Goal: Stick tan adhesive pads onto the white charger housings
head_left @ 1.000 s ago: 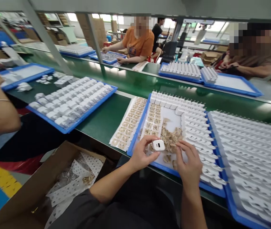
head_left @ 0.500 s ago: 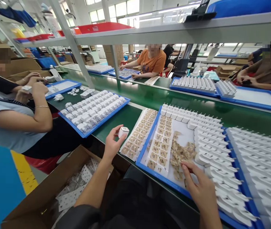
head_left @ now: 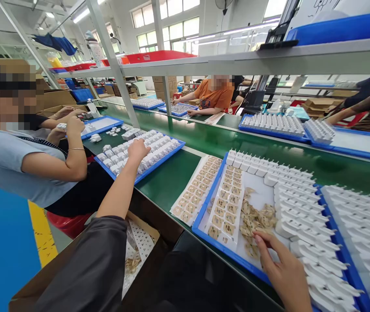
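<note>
My left hand (head_left: 139,151) reaches out over a blue-rimmed tray (head_left: 154,167) of small white plug adapters (head_left: 157,149). Its fingers are bent down among the adapters, and whatever they grip is hidden behind the hand. My right hand (head_left: 280,260) is low over the nearer blue tray (head_left: 230,249), thumb and forefinger pinched at the edge of a loose heap of brown paper pieces (head_left: 259,214). One brown piece appears to be between those fingertips. To the left of the heap lies a white sheet of brown die-cut stickers (head_left: 225,203). Rows of white adapters (head_left: 297,197) fill the tray's right side.
Another sticker sheet (head_left: 198,188) lies on the green bench (head_left: 162,173). A further tray of white adapters (head_left: 360,216) stands at the right. A co-worker (head_left: 51,160) sits at the left. A cardboard box (head_left: 152,229) with scraps is below the bench; a shelf (head_left: 230,67) crosses above.
My left hand has moved forward and left from beside the sticker sheet, where it held a white adapter, to the adapter tray. My right hand stays at the brown heap. The view has shifted.
</note>
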`<control>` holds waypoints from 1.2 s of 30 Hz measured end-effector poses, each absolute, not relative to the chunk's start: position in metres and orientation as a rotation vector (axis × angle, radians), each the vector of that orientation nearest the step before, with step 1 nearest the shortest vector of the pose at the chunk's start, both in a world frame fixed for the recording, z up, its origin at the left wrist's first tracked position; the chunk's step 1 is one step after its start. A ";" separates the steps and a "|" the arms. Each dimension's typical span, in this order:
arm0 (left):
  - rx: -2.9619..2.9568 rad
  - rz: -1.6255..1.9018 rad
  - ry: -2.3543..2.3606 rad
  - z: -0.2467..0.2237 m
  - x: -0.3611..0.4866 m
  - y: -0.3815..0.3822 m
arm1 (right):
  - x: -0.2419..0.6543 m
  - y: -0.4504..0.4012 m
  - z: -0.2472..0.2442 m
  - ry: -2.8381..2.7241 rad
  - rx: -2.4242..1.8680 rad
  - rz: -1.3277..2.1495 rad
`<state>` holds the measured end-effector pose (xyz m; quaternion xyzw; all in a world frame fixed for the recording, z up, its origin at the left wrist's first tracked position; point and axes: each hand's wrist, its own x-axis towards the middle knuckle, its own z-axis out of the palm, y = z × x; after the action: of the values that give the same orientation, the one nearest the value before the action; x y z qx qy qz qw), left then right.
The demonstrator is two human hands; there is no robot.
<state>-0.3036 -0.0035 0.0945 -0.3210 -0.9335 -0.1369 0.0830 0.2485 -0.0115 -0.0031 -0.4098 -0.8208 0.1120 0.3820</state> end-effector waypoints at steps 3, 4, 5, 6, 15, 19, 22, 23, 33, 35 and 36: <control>-0.940 -0.301 -2.875 0.086 -0.314 0.015 | 0.248 -0.011 -0.003 -2.084 -1.055 0.314; -0.933 -0.272 -2.893 0.081 -0.316 0.018 | 0.248 -0.011 -0.003 -2.084 -1.057 0.324; -0.927 -0.246 -2.904 0.076 -0.317 0.021 | 0.248 -0.011 -0.003 -2.086 -1.059 0.333; -0.922 -0.224 -2.910 0.072 -0.317 0.023 | 0.247 -0.011 -0.002 -2.086 -1.058 0.338; -0.834 -0.092 -3.007 0.062 -0.333 0.031 | 0.246 -0.012 0.000 -2.090 -1.046 0.348; -0.826 -0.036 -3.037 0.065 -0.337 0.032 | 0.247 -0.012 -0.001 -2.087 -1.037 0.361; -0.839 -0.013 -3.045 0.067 -0.339 0.032 | 0.248 -0.011 -0.002 -2.086 -1.031 0.386; -0.849 -0.013 -3.049 0.067 -0.340 0.032 | 0.248 -0.011 -0.003 -2.083 -1.031 0.390; -0.867 -0.086 -3.043 0.069 -0.337 0.030 | 0.247 -0.013 -0.005 -2.058 -1.024 0.459; -0.838 -0.111 -3.040 0.070 -0.334 0.029 | 0.246 -0.014 -0.004 -2.045 -1.020 0.462; -0.834 -0.126 -3.036 0.070 -0.332 0.028 | 0.246 -0.015 -0.003 -2.040 -1.015 0.458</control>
<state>-0.3325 0.0277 0.0704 -0.2648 -0.9635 -0.0401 -0.0046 0.2457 -0.0145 -0.0033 -0.4006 -0.8056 0.1808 0.3974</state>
